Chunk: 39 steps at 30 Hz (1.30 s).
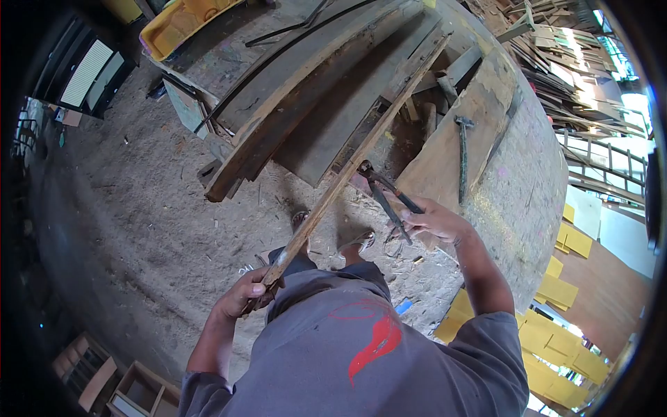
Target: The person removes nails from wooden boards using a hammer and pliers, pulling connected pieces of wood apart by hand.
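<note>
While the left hand is closed in a fist around the near end of a long wooden strip, the right hand has its fingers wrapped and pressed together on the handles of dark pincers, whose head sits against the strip about at its middle. The strip runs from the person's body up and away, and its far end lies on the pile of old planks. I think the main risk is a slip: if the pincers lose their bite, the right hand can jump back suddenly, toward the body or the left arm. The strip is held only at one end, so it can twist or bend under the pull and maybe crack. Whether a nail is really caught in the head, I cannot tell. The feet stand directly under the work on the sandy floor, so a falling piece may hit them. A hammer lies well apart on a wide board.
</note>
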Available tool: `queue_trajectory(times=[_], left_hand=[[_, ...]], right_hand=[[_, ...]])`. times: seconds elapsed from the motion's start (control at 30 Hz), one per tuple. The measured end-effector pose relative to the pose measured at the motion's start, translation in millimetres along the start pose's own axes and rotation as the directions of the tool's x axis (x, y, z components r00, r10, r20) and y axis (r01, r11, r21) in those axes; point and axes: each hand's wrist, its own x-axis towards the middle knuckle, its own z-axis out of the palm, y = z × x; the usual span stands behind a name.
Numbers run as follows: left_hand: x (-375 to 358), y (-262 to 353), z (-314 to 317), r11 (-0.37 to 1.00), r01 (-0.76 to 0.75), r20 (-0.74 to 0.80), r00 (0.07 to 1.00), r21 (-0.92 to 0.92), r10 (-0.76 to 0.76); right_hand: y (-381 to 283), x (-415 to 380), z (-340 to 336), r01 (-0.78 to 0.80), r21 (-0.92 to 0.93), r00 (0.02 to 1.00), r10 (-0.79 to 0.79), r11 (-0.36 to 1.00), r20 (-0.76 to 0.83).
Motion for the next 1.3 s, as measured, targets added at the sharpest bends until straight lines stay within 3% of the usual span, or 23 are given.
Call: queue_trajectory(times=[0.23, 0.33, 0.43, 0.53, 0.63, 0.67, 0.77, 0.87, 0.97, 1.17, 1.3], left_hand=[[-1, 3, 0, 0.999, 0.029, -0.016, 0.999, 0.042, -0.028], [-1, 5, 0, 0.997, 0.039, -0.019, 0.999, 0.064, -0.037], [-1, 4, -1, 0.997, 0.035, -0.015, 0.999, 0.068, -0.034], [-1, 2, -1, 0.997, 0.030, -0.014, 0.999, 0.070, -0.029], [0, 0, -3, 0.997, 0.035, -0.016, 0.999, 0.064, -0.034], [0, -1, -4, 0.998, 0.040, -0.019, 0.999, 0.058, -0.039], [1, -3, -5, 0.997, 0.026, -0.023, 0.999, 0.071, -0.025], [3, -2, -2, 0.997, -0.023, -0.011, 1.000, 0.070, 0.024], [3, -1, -1, 0.996, -0.013, -0.019, 1.000, 0.088, 0.015], [4, -4, -1, 0.994, -0.022, -0.032, 0.999, 0.107, 0.025], [1, 6, 4, 0.993, 0.008, -0.041, 0.999, 0.116, -0.004]], right_hand=[[-4, -1, 0, 0.097, -0.129, 0.995, -0.096, 0.987, 0.011], [-8, -1, -2, 0.032, -0.093, 0.999, -0.029, 0.995, 0.030], [-5, 1, -1, 0.061, -0.137, 0.998, -0.060, 0.989, 0.015], [8, 15, -2, -0.078, -0.274, 0.997, 0.080, 0.959, -0.006], [25, 30, 5, -0.157, -0.125, 0.987, 0.159, 0.980, 0.004], [28, 30, 9, -0.133, -0.086, 0.991, 0.130, 0.987, -0.035], [18, 25, 18, -0.115, -0.224, 0.988, 0.087, 0.968, -0.131], [-6, 16, 30, -0.199, -0.615, 0.965, 0.043, 0.763, -0.259], [-8, 17, 32, -0.269, -0.622, 0.942, 0.066, 0.735, -0.330], [4, 18, 31, -0.198, -0.686, 0.903, -0.142, 0.700, -0.406], [-2, 20, 27, -0.303, -0.769, 0.824, -0.251, 0.562, -0.508]])
